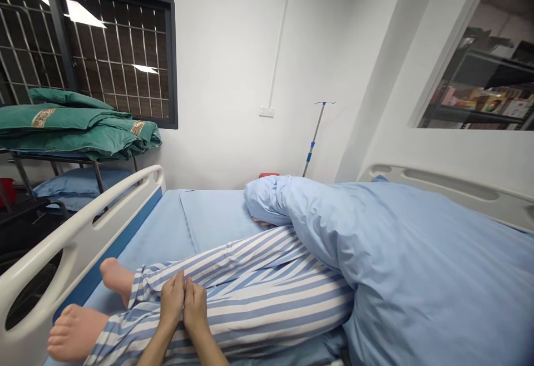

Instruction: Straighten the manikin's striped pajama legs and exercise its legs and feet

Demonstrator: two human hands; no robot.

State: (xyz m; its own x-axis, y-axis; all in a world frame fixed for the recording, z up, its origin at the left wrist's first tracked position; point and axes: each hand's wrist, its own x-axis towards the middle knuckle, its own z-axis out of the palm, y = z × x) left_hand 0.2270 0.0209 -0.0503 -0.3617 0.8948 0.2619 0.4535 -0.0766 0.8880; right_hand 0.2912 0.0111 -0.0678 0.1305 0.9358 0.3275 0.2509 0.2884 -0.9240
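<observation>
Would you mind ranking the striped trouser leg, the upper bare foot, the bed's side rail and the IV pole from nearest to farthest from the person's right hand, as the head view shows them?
From the right hand, nearest first:
1. Striped trouser leg: directly under the hand, touching it.
2. Upper bare foot: to the left, beyond the trouser cuff.
3. White side rail: along the bed's left edge.
4. IV pole: beyond the bed's far end, by the wall.

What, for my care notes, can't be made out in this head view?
Head view:
Lying person's upper body: under the blue duvet.
Red object: mostly behind the duvet, kind unclear.
Shelf goods through the glass: too small, cut by right edge.
Left hand, right hand: forearms cut by bottom edge.
</observation>
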